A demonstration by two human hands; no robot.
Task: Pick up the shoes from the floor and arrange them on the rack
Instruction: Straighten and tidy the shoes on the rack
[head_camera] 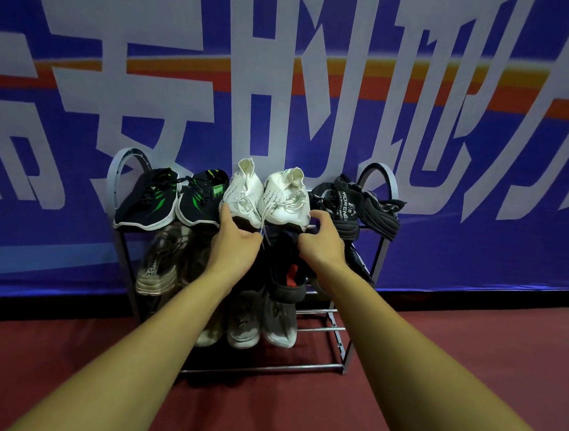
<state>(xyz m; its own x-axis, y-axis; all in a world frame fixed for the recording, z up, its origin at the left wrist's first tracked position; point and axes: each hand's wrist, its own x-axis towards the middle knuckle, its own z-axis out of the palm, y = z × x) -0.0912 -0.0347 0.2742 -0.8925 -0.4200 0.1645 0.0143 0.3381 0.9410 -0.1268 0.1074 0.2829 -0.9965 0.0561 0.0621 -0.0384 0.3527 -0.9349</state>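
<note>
Placement step: left hand (236, 242) grips left white shoe (243, 194), right hand (321, 246) apparently grips right white shoe (288, 198), seating both on rack (262, 368) top tier. Next: align, release.

A grey metal-tube shoe rack (380, 170) stands on dark red floor (470, 352). On top, white knit sneakers (244, 191) meet the fingers of the left hand (236, 242) and right hand (322, 242). Black-and-green knit sneakers (150, 200) sit left of them and black trainers (356, 201) right (grey sneakers (260, 323) below).
</note>
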